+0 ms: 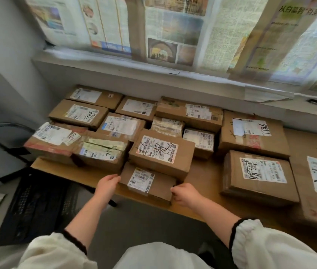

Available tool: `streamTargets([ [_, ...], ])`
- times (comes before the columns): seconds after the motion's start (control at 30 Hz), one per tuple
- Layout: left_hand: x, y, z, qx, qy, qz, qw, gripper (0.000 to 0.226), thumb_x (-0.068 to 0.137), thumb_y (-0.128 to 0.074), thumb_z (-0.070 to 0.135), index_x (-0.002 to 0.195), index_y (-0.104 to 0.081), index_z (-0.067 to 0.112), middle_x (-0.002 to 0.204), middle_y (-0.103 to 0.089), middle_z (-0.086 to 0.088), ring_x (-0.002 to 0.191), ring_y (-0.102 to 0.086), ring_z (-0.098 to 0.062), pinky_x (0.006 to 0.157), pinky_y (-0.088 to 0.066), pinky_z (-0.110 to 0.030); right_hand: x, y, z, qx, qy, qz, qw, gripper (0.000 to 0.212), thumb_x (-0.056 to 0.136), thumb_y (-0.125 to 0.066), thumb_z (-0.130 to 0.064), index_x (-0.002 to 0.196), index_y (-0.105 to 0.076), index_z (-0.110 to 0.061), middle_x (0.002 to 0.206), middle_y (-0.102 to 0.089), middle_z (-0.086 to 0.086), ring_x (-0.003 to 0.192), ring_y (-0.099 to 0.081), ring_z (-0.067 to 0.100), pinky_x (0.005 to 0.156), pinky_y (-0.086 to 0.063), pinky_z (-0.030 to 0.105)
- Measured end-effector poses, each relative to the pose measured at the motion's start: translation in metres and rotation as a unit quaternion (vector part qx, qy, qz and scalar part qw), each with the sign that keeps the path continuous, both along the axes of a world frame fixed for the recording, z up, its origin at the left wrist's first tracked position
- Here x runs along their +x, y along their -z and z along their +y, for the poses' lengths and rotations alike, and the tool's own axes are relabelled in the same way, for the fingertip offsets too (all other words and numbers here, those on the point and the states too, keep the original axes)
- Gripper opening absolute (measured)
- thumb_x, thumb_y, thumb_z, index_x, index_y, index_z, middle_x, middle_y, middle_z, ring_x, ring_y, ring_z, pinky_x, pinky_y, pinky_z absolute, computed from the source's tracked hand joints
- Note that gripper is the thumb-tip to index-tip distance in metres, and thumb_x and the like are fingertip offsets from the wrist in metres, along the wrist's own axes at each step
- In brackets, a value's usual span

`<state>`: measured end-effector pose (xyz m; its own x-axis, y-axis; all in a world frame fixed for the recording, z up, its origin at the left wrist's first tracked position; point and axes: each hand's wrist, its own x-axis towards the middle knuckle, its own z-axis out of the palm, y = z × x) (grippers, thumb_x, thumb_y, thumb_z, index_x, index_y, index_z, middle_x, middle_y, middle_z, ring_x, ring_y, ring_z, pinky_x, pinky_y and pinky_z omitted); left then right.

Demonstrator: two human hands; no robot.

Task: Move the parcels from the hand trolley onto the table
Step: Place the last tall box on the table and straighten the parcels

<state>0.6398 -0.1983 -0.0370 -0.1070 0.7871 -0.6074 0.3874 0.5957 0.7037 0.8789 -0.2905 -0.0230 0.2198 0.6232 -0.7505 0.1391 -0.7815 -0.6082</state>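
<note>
While the small parcel [147, 182] is sitting at the near edge of the table [202, 171], the left hand [108, 184] is gripping its left end and the right hand [184, 193] is curling round its right end. This is the setting-down step, I judge. Next, both hands are needing to let go and turn to the hand trolley [33, 206] on the left. I am counting fourteen parcels on the table, this one included, and one trolley.

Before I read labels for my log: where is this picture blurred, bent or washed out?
Head view: the taped-up newspaper sheets are smeared and backlit; the white window ledge bows from wide-angle distortion; the small brown cardboard parcel between left hand and right hand is fairly sharp, label print illegible.
</note>
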Motion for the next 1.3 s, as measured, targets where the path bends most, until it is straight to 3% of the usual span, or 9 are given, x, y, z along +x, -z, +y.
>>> streamTargets([
  [0.13,-0.002,0.002,0.004,0.012,0.029,-0.013,0.999,0.032,0.091,-0.057,0.016,0.121,-0.061,0.005,0.12,-0.062,-0.013,0.111,-0.056,-0.028,0.1,-0.043,-0.044,-0.02,0.0,-0.003,0.004,0.101,0.008,0.995,0.013,0.093,-0.053,-0.016,0.099,-0.061,-0.009,0.106,-0.064,0.011,0.097,-0.061,0.023,0.086,-0.051,0.033],
  [0.27,0.0,0.006,-0.001,0.017,0.045,-0.03,0.998,0.028,0.092,-0.056,0.015,0.117,-0.064,0.004,0.112,-0.065,-0.011,0.097,-0.058,-0.023,0.085,-0.044,-0.032,-0.023,-0.004,-0.012,0.02,0.131,-0.017,0.991,0.009,0.092,-0.052,-0.018,0.092,-0.06,-0.013,0.098,-0.064,0.005,0.087,-0.059,0.016,0.083,-0.049,0.03],
  [0.47,0.011,0.01,-0.014,0.012,0.074,-0.037,0.996,0.034,0.092,-0.056,0.016,0.125,-0.059,0.008,0.126,-0.06,-0.009,0.116,-0.054,-0.025,0.1,-0.04,-0.037,-0.015,-0.004,-0.029,0.0,0.164,-0.048,0.985,0.036,0.092,-0.054,-0.02,0.126,-0.052,-0.005,0.108,-0.058,0.005,0.104,-0.055,0.022,0.096,-0.046,0.036],
  [0.6,0.017,0.01,-0.017,0.018,0.088,-0.039,0.995,0.036,0.093,-0.055,0.017,0.128,-0.057,0.008,0.128,-0.058,-0.008,0.118,-0.052,-0.024,0.1,-0.038,-0.036,-0.011,-0.001,-0.033,0.001,0.162,-0.052,0.985,0.032,0.093,-0.053,-0.02,0.121,-0.055,-0.005,0.104,-0.059,0.003,0.094,-0.054,0.018,0.094,-0.047,0.035],
  [0.7,0.019,0.01,-0.018,0.016,0.088,-0.037,0.995,0.037,0.093,-0.054,0.016,0.129,-0.055,0.008,0.129,-0.057,-0.009,0.12,-0.051,-0.024,0.099,-0.038,-0.034,-0.01,0.004,-0.034,0.003,0.146,-0.064,0.987,0.037,0.093,-0.054,-0.022,0.126,-0.053,-0.006,0.104,-0.06,0.001,0.092,-0.054,0.015,0.09,-0.047,0.031],
  [0.8,0.019,0.01,-0.019,0.018,0.093,-0.026,0.995,0.037,0.093,-0.054,0.016,0.129,-0.055,0.008,0.13,-0.057,-0.009,0.121,-0.049,-0.024,0.098,-0.037,-0.033,-0.01,0.006,-0.033,-0.001,0.115,-0.084,0.99,0.045,0.093,-0.054,-0.024,0.133,-0.047,-0.006,0.121,-0.057,0.007,0.108,-0.054,0.02,0.093,-0.045,0.031],
  [1.0,0.024,0.01,-0.023,0.042,0.118,0.019,0.992,0.04,0.094,-0.052,0.016,0.133,-0.052,0.008,0.133,-0.055,-0.007,0.124,-0.048,-0.024,0.099,-0.037,-0.033,-0.009,0.004,-0.035,-0.008,-0.024,-0.116,0.993,0.046,0.092,-0.054,-0.033,0.132,-0.048,-0.011,0.115,-0.059,0.001,0.095,-0.057,0.01,0.07,-0.047,0.018],
  [1.17,0.029,0.009,-0.03,0.102,0.22,0.119,0.963,0.044,0.096,-0.045,0.017,0.139,-0.045,0.007,0.139,-0.051,-0.009,0.125,-0.048,-0.024,0.097,-0.04,-0.029,-0.006,-0.005,-0.03,-0.017,-0.081,-0.124,0.989,0.031,0.092,-0.052,-0.034,0.113,-0.055,-0.012,0.104,-0.06,0.003,0.094,-0.057,0.014,0.083,-0.049,0.027],
  [1.3,0.029,0.008,-0.028,0.102,0.219,0.117,0.963,0.043,0.096,-0.047,0.017,0.138,-0.046,0.008,0.138,-0.052,-0.007,0.124,-0.049,-0.023,0.096,-0.04,-0.028,-0.009,-0.008,-0.027,-0.015,-0.085,-0.128,0.988,0.017,0.092,-0.052,-0.034,0.1,-0.049,-0.019,0.092,-0.055,-0.003,0.087,-0.054,0.009,0.067,-0.044,0.019],
])
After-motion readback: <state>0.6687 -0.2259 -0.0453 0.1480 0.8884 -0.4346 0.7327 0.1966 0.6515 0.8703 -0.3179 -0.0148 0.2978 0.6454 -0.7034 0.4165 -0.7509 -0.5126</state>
